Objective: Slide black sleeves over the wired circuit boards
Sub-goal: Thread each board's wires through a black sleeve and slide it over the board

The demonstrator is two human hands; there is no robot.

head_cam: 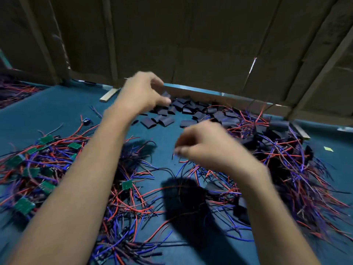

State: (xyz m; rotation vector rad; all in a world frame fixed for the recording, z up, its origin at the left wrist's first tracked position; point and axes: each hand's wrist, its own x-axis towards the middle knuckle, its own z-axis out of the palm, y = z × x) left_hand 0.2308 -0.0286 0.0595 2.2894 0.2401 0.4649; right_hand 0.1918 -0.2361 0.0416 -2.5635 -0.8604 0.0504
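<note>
- The left hand (142, 92) is stretched toward 12 o'clock, above the near edge of a heap of black sleeves (172, 111) on the teal worktop (57, 109). Its fingers are loosely curled and blurred; I cannot tell whether they are grasping anything.
- The right hand (204, 146) hangs over the middle of the worktop, fingertips bunched toward 9 o'clock. It is blurred too, so I cannot tell if it pinches a wire or nothing.
- Bare green circuit boards (24, 205) with red, blue and black wires lie in a tangle at 8 to 9 o'clock, beside the left forearm; one more board (127, 184) sits near the centre.
- A dark, blurred bundle (179, 199) lies at 6 o'clock between the forearms, wires running out of it.
- A larger pile of wires with black sleeves (282, 169) fills 3 to 4 o'clock.
- Brown cardboard panels (191, 44) stand along the far edge, with a small wooden block (109, 95) at 11 o'clock.
</note>
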